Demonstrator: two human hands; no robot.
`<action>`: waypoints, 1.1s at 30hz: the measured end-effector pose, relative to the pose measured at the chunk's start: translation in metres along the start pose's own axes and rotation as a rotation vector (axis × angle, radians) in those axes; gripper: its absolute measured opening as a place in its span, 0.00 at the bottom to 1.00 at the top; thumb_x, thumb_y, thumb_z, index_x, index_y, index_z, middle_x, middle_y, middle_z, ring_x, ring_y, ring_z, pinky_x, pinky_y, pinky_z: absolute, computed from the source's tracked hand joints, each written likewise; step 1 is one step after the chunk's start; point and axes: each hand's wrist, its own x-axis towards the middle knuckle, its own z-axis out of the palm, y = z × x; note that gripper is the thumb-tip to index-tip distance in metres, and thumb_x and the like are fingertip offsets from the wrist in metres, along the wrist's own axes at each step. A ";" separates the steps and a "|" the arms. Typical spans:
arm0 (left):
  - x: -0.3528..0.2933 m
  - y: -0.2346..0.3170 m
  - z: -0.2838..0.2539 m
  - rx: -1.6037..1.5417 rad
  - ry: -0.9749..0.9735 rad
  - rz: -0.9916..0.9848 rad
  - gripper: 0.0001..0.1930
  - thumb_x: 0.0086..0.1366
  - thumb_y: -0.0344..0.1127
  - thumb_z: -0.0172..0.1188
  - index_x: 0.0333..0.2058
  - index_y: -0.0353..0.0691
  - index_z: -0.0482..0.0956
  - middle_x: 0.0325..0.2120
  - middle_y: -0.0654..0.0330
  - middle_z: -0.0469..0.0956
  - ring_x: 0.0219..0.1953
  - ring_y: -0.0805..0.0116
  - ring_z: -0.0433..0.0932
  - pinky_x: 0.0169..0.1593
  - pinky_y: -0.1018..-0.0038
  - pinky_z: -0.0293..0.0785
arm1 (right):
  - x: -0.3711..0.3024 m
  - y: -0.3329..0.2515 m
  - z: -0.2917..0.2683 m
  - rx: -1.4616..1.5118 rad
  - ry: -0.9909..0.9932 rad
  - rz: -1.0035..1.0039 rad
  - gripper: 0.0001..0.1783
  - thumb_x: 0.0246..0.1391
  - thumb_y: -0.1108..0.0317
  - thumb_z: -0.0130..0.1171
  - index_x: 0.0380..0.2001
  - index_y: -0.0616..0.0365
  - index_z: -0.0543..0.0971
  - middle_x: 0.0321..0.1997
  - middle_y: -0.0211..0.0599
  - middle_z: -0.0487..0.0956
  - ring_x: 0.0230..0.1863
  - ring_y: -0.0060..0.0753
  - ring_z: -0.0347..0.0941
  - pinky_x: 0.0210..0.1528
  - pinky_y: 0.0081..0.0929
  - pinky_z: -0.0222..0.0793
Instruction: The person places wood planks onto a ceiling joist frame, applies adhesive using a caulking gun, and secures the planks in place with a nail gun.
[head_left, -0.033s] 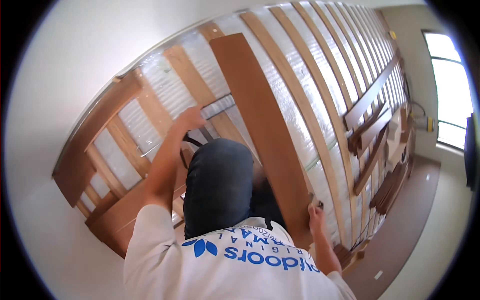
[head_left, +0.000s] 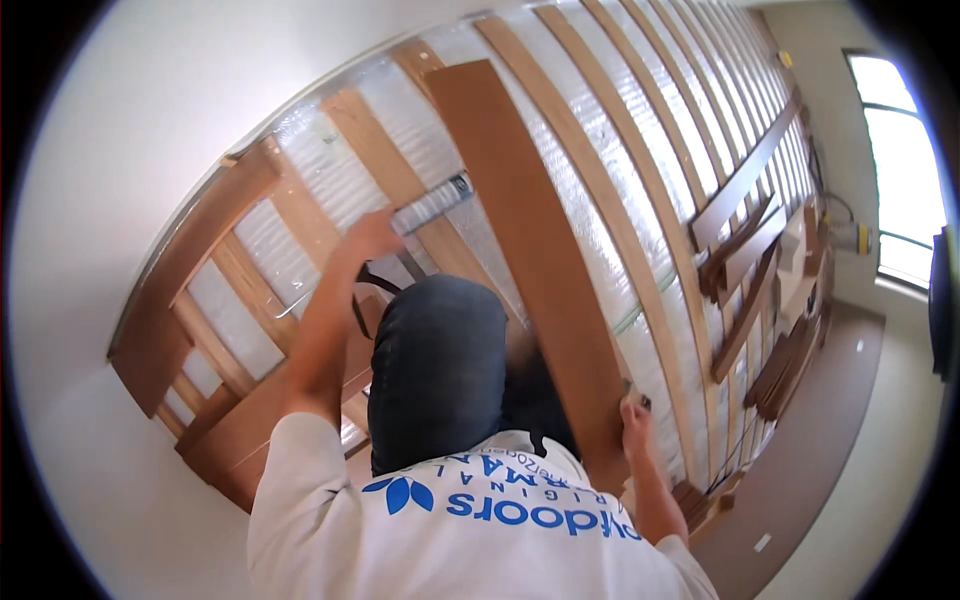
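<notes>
Board (head_left: 530,250) is the main thing in my head view: long, flat, rectangular, slanting from far left to near right, its long axis running roughly along with the slats (head_left: 376,143) just right of it. What I'm looking at is how it lies from the grip. My right hand (head_left: 636,425) is by the board's right edge near the close end, so most of the length stretches away from it. That grip is curled closed on some small thing (head_left: 645,403), too tiny to identify from my seat, and I can't tell if the fingers pinch the board as well.

Left hand (head_left: 374,238) is left of the board, wrapped round a caulk gun (head_left: 432,207), no gap in the grip that I can spot. The gun aims across at the board's left edge, front end just beside it; touching or not, can't tell. Right hand is definitely the nearer one.

Looks-wise, the board is smooth, reddish-brown and wood-like. Slats are paler timber, with shiny, crinkly film (head_left: 412,125) between them. Left of the board's near half there's a bent knee (head_left: 440,370) in dark denim, and well right of it lie darker planks (head_left: 745,178), some loosely piled.
</notes>
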 end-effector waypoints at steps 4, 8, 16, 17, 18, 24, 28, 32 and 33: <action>-0.028 -0.027 -0.030 -0.128 -0.010 -0.172 0.31 0.54 0.39 0.63 0.57 0.37 0.73 0.38 0.41 0.83 0.40 0.48 0.84 0.45 0.60 0.79 | 0.063 0.019 0.006 -0.068 0.107 0.095 0.34 0.65 0.44 0.59 0.19 0.67 0.74 0.18 0.19 0.61 0.25 0.17 0.53 0.24 0.32 0.49; -0.025 -0.051 -0.033 -0.074 0.093 -0.201 0.33 0.50 0.37 0.66 0.57 0.36 0.73 0.34 0.44 0.82 0.36 0.53 0.83 0.41 0.62 0.78 | 0.161 0.022 -0.004 -0.046 0.219 0.025 0.35 0.66 0.40 0.55 0.28 0.68 0.82 0.21 0.34 0.74 0.27 0.28 0.68 0.31 0.36 0.66; -0.006 -0.064 -0.014 -0.025 0.123 -0.231 0.34 0.48 0.31 0.64 0.58 0.33 0.71 0.37 0.45 0.83 0.38 0.54 0.83 0.44 0.64 0.77 | 0.334 0.072 -0.010 -0.354 0.210 -0.053 0.43 0.67 0.32 0.43 0.44 0.70 0.83 0.44 0.60 0.83 0.51 0.59 0.79 0.56 0.45 0.71; -0.005 -0.063 -0.014 -0.011 0.102 -0.252 0.34 0.48 0.31 0.64 0.58 0.33 0.71 0.37 0.45 0.83 0.38 0.54 0.83 0.44 0.64 0.77 | 0.347 0.084 -0.007 -0.375 0.172 -0.031 0.44 0.68 0.32 0.41 0.45 0.69 0.83 0.52 0.61 0.82 0.55 0.61 0.77 0.60 0.47 0.69; -0.005 -0.062 -0.015 0.007 0.095 -0.255 0.34 0.49 0.30 0.63 0.58 0.33 0.71 0.38 0.45 0.82 0.39 0.53 0.83 0.45 0.64 0.77 | 0.358 0.093 0.000 -0.364 0.125 -0.016 0.44 0.68 0.32 0.41 0.45 0.69 0.83 0.52 0.61 0.82 0.55 0.61 0.77 0.60 0.47 0.69; 0.001 -0.060 -0.017 0.051 0.093 -0.215 0.33 0.48 0.30 0.62 0.57 0.31 0.71 0.41 0.45 0.82 0.43 0.52 0.82 0.48 0.64 0.77 | 0.344 0.021 0.080 -0.745 0.379 -0.275 0.24 0.65 0.52 0.53 0.49 0.63 0.80 0.52 0.56 0.80 0.53 0.58 0.78 0.58 0.46 0.72; 0.003 -0.063 -0.017 0.037 0.080 -0.231 0.33 0.48 0.30 0.61 0.57 0.31 0.71 0.42 0.44 0.82 0.44 0.51 0.82 0.50 0.64 0.76 | 0.200 -0.097 0.203 -0.272 -0.272 -0.963 0.21 0.51 0.65 0.63 0.50 0.56 0.80 0.58 0.44 0.79 0.62 0.48 0.72 0.63 0.43 0.69; 0.004 -0.073 -0.016 0.013 0.079 -0.264 0.34 0.48 0.31 0.61 0.58 0.31 0.71 0.42 0.43 0.82 0.45 0.51 0.82 0.50 0.64 0.76 | 0.078 -0.136 0.284 -0.594 -0.316 -1.206 0.25 0.57 0.57 0.56 0.54 0.60 0.77 0.57 0.45 0.77 0.61 0.46 0.69 0.66 0.44 0.60; 0.004 -0.076 -0.016 0.013 0.085 -0.269 0.34 0.48 0.31 0.61 0.58 0.32 0.71 0.42 0.43 0.82 0.44 0.50 0.82 0.50 0.64 0.76 | 0.069 -0.131 0.291 -0.621 -0.326 -1.195 0.25 0.57 0.57 0.56 0.54 0.60 0.77 0.57 0.45 0.77 0.61 0.46 0.69 0.66 0.44 0.60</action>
